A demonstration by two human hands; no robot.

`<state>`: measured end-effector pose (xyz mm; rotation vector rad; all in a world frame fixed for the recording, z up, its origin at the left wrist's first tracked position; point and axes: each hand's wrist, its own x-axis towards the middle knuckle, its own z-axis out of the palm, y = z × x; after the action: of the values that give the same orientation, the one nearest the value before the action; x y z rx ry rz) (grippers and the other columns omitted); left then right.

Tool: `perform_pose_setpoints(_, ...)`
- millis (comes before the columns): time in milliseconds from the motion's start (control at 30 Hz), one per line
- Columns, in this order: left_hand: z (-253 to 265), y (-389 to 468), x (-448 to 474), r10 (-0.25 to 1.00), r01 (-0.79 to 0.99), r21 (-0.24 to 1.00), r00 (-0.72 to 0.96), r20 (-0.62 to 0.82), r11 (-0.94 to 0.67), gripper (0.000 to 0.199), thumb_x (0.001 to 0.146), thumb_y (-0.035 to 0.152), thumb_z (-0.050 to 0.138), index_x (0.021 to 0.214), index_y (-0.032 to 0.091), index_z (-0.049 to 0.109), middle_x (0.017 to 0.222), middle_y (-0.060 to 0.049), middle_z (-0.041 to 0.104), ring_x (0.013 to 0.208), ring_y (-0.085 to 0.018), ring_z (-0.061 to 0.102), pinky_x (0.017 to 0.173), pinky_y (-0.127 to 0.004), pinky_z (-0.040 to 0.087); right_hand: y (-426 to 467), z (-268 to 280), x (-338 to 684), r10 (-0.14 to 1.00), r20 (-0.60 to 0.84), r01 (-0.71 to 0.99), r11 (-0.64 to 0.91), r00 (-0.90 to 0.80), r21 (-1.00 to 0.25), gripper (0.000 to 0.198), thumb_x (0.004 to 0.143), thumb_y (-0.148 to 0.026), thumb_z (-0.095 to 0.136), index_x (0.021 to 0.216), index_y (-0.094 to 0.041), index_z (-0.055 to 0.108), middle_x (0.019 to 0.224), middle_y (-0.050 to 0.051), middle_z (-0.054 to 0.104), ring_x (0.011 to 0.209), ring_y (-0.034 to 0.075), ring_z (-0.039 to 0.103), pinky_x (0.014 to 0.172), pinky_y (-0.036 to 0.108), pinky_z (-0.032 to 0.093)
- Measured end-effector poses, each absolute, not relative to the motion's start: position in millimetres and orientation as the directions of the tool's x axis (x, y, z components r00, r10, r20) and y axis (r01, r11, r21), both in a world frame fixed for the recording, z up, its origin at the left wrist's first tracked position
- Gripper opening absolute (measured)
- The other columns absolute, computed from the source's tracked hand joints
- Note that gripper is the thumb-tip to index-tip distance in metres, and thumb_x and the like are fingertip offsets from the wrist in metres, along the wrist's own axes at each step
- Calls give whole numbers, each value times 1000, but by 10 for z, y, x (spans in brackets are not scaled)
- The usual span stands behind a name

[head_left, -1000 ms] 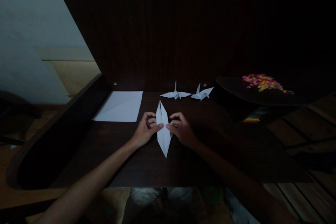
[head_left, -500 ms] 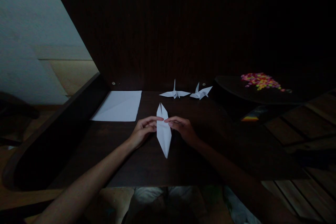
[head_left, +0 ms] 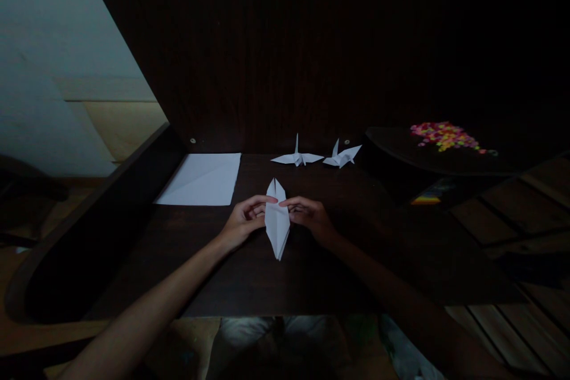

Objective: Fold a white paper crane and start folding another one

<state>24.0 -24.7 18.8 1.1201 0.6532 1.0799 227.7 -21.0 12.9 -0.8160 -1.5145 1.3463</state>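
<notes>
A white folded origami paper (head_left: 276,228) is held between my two hands over the dark desk. It is a long diamond, with a slit in its far tip and its layers slightly parted at the near tip. My left hand (head_left: 243,218) pinches its left edge, the index finger lying on top. On the opposite edge my right hand (head_left: 313,218) grips it the same way, and the two index fingertips almost meet across the middle. Some of the fingers are hidden behind the paper.
Two finished paper cranes, one (head_left: 297,158) beside the other (head_left: 342,158), stand at the desk's back. White paper sheets (head_left: 200,181) lie at left. Small colourful pieces (head_left: 446,136) are heaped on a dark shelf (head_left: 387,141) at right. A raised side panel (head_left: 89,225) bounds the left.
The near tip of the folded paper has lifted a little and looks shorter, its layers now parted. Both hands keep their hold with small finger shifts.
</notes>
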Motion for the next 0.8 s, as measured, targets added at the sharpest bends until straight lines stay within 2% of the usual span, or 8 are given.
perform_pose_setpoints(233, 189, -236, 227, 941, -223, 975, 326, 96, -23, 37, 65, 32, 85, 95, 14, 73, 84, -6, 73, 76, -17, 66, 73, -24, 49, -224, 125, 2277, 912, 210, -89, 191, -352, -978, 31, 74, -43, 73, 94, -19, 71, 86, 4, 68, 80, 18, 62, 68, 29, 49)
perform_pose_setpoints(400, 173, -232, 233, 935, -202, 978, 333, 119, -52, 35, 66, 33, 84, 93, 14, 74, 88, -8, 74, 78, -18, 67, 76, -28, 50, -211, 117, 2272, 902, 249, -99, 229, -353, -969, 34, 73, -49, 74, 89, -19, 72, 89, 6, 68, 85, 20, 63, 75, 32, 49)
perform_pose_setpoints(667, 172, -224, 243, 927, -204, 974, 339, 163, -97, 28, 68, 34, 82, 88, 16, 77, 86, -7, 74, 78, -18, 67, 73, -27, 51, -183, 111, 2263, 899, 263, -84, 249, -351, -965, 27, 76, -46, 72, 84, -21, 72, 83, 5, 67, 78, 19, 63, 71, 32, 50)
perform_pose_setpoints(800, 176, -222, 232, 922, -184, 973, 332, 198, -143, 26, 67, 32, 83, 87, 17, 78, 91, -9, 73, 81, -19, 67, 74, -27, 52, -205, 114, 2262, 891, 284, -102, 265, -354, -959, 27, 75, -46, 73, 87, -21, 72, 88, 6, 67, 84, 20, 63, 76, 33, 50)
